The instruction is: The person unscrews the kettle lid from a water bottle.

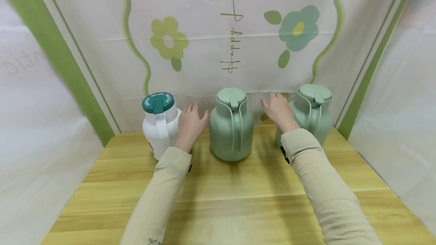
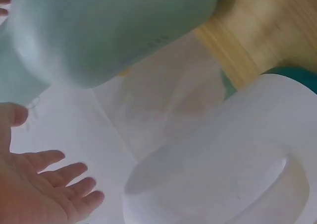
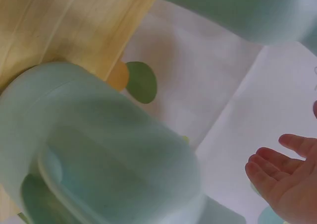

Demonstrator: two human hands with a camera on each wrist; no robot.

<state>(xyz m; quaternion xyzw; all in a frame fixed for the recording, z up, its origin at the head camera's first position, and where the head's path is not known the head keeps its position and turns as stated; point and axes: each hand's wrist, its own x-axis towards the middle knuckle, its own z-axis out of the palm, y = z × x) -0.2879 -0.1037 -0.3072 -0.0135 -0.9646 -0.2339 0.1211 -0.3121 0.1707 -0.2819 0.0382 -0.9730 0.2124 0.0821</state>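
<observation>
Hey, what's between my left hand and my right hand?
In the head view, the middle green jug stands upright between your left hand and your right hand; the patterned backdrop shows in the gap beside the right one.

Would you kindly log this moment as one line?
left hand: empty, between white jug and middle jug | right hand: empty, between middle jug and right jug | jugs: all three upright on table
</observation>
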